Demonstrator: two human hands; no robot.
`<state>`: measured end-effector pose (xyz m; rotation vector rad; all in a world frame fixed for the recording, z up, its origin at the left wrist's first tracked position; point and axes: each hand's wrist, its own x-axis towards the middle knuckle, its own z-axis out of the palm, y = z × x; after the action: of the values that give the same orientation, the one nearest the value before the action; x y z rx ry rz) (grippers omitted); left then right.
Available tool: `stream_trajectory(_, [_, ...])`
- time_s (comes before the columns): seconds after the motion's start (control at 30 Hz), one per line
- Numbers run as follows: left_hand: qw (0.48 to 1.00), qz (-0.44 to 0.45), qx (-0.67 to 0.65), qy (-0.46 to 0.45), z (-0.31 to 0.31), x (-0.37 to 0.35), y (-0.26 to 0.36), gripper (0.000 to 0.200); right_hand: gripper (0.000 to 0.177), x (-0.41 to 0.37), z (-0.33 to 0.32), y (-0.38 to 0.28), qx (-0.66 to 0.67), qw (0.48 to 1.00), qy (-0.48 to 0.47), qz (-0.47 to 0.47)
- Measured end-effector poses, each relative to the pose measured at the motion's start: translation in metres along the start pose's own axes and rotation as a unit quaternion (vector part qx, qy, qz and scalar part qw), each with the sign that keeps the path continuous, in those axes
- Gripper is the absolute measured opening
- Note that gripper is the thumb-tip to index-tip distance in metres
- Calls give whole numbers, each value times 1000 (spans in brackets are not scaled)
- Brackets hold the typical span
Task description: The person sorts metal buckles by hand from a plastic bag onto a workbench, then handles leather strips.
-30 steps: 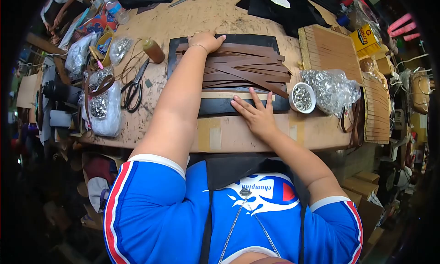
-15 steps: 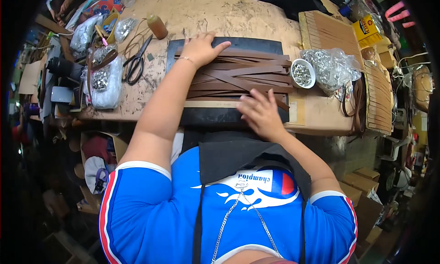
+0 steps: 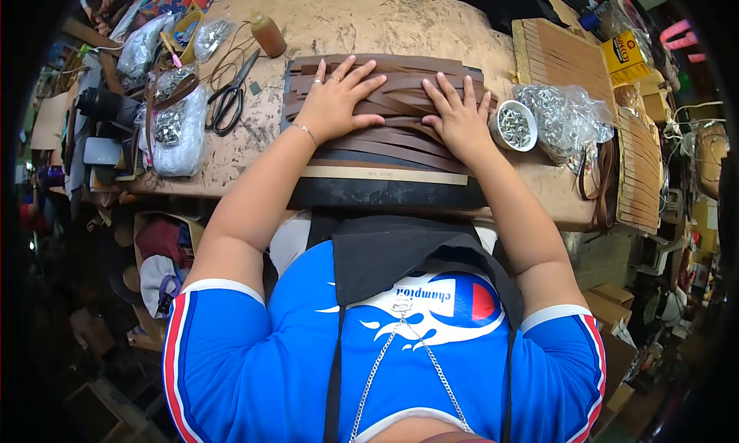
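At the near edge of the bench (image 3: 369, 20) a black mat (image 3: 385, 193) sits flush with the lip, slightly overhanging toward the person's apron. A pale strip (image 3: 385, 175) lies along the mat just behind that edge; whether it is a ruler or a cut band cannot be told from this view. Beyond it a stack of brown leather strips (image 3: 400, 139) covers most of the mat, fanned and overlapping, with ends reaching the mat's left and right edges. The left hand (image 3: 335, 100) lies flat on the left half of the stack, fingers spread wide, gripping nothing. The right hand (image 3: 462, 116) lies flat on the right half, also splayed and holding nothing; the two hands are apart, with bare strips between them. Just right of the right hand stands a white bowl (image 3: 514, 125) of metal fittings, touching or nearly touching a clear bag (image 3: 558, 120) of the same. Left of the mat, scissors (image 3: 231, 96) lie on a narrow free band of bench, hemmed in by bagged hardware (image 3: 178, 139). Farther back a brown bottle (image 3: 267, 33) stands near the left clutter, and a slatted panel (image 3: 566, 54) closes the right side. Open bench surface lies behind the stack.
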<state>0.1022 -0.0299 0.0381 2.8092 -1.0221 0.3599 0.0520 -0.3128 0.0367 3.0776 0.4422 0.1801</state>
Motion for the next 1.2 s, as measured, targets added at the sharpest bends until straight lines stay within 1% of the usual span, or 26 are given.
stream_trajectory(0.07, [1000,9,13,5,8,20,-18,79,72,22,1,3,3,1000,-9,26])
stream_trajectory(0.17, [1000,25,15,8,16,53,-43,78,72,60,10,21,35,999,-13,25])
stream_trajectory(0.2, [1000,23,13,3,19,62,-50,79,71,74,8,28,43,998,-45,30])
stream_trajectory(0.23, [1000,20,11,-2,22,71,-56,79,71,87,9,33,44,998,-45,31])
stream_trajectory(0.27, [1000,20,12,-1,27,80,-63,79,71,99,10,39,42,996,-73,33])
stream_trajectory(0.33, [1000,22,13,18,36,94,-75,79,71,121,12,48,56,990,-121,41])
stream_trajectory(0.37, [999,21,15,19,39,100,-81,79,71,128,14,51,56,990,-119,41])
stream_trajectory(0.43, [1000,9,-16,-18,40,113,-88,80,71,141,11,53,45,991,-115,54])
stream_trajectory(0.47, [1000,8,-14,-16,40,119,-90,80,71,146,11,52,28,991,-116,61])
stream_trajectory(0.53, [998,14,51,-31,43,125,-94,79,71,152,11,50,25,991,-116,69])
stream_trajectory(0.57, [998,12,48,-35,45,126,-96,79,71,151,13,49,20,990,-117,77])
stream_trajectory(0.6, [998,9,59,-13,43,126,-94,78,72,147,11,47,22,992,-100,78])
stream_trajectory(0.63, [997,5,70,7,37,124,-91,77,72,136,9,44,24,991,-109,79])
stream_trajectory(0.67, [999,-9,22,49,34,117,-84,72,72,120,7,40,36,998,-41,36])
stream_trajectory(0.7, [999,-10,19,46,27,108,-76,72,72,104,0,37,47,998,32,-8])
stream_trajectory(0.77, [995,27,-58,79,10,73,-59,69,69,52,-20,21,87,993,-4,-80])
stream_trajectory(0.83, [994,51,-96,3,-7,27,-33,68,66,-1,-32,8,100,981,-90,-137])
stream_trajectory(0.9, [987,57,-136,-66,-7,-15,-10,68,63,-38,-35,-1,126,972,-144,-139])
stream_trajectory(0.97, [984,69,-108,-127,-13,-41,9,68,61,-50,-33,-4,125,973,-141,-133])
stream_trajectory(1.03, [987,61,-93,-112,-10,-47,11,66,57,-53,-24,-5,93,981,-113,-130])
stream_trajectory(1.07, [990,52,-78,-110,-10,-45,9,64,55,-49,-21,-5,107,980,-101,-132])
stream_trajectory(1.13, [991,32,-58,-115,-7,-40,2,61,55,-35,-15,-3,93,983,-86,-132])
stream_trajectory(1.2, [993,36,-44,-104,3,-30,-14,61,54,-15,-12,-1,88,986,-73,-120])
